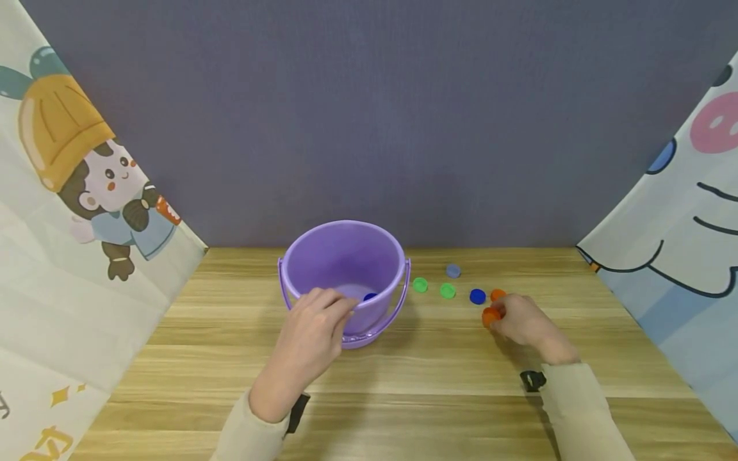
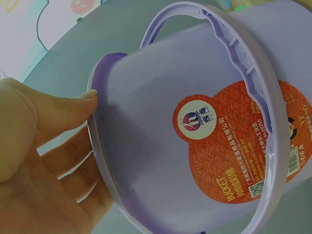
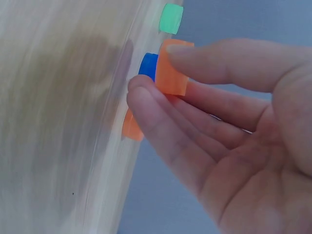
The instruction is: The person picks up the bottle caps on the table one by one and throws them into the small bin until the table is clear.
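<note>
My left hand (image 1: 314,320) holds the near rim of a purple plastic bucket (image 1: 383,317), thumb on the outside and fingers over the inner side. An orange-red label (image 2: 219,146) shows on the bucket wall in the left wrist view. Inside the bucket lies a dark blue cap (image 1: 370,296), partly hidden by the rim. With thumb and fingers, my right hand (image 1: 524,323) pinches an orange bottle cap (image 3: 171,70) over the table's right part. Just behind it are another orange cap (image 1: 498,294) and a blue cap (image 1: 477,296).
Two green caps (image 1: 448,291) and a pale blue cap (image 1: 453,271) lie on the wooden table (image 1: 438,397) right of the bucket. A dark grey panel (image 1: 369,115) stands behind, with printed cloths (image 1: 52,256) at both sides. The bucket's handle (image 1: 398,307) hangs down in front.
</note>
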### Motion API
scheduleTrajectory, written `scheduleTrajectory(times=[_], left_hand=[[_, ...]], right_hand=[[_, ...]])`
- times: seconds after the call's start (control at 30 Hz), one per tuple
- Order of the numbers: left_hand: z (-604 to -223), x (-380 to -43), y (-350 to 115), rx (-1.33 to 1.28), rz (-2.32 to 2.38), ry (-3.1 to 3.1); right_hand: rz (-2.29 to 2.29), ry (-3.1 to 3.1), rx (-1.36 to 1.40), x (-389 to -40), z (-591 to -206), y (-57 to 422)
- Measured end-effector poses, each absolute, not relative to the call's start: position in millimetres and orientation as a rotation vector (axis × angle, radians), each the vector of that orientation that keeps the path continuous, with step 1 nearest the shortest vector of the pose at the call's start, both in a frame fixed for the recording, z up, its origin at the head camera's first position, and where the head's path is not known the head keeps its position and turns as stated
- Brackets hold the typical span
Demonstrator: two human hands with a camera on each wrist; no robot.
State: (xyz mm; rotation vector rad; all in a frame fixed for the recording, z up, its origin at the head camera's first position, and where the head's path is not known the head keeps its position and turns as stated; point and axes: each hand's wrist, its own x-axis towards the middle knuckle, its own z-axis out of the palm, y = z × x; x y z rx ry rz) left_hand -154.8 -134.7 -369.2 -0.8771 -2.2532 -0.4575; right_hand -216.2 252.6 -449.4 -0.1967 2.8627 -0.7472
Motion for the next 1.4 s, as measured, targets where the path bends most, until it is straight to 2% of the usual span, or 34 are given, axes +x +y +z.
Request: scheduleTrajectory(times=[1.4], left_hand=[[-368.0,-152.5,-133.2,-0.875,-0.44,-2.252]], right_hand=[[-1.057,2.98,-0.391,-217.8,-451.3,244.3]])
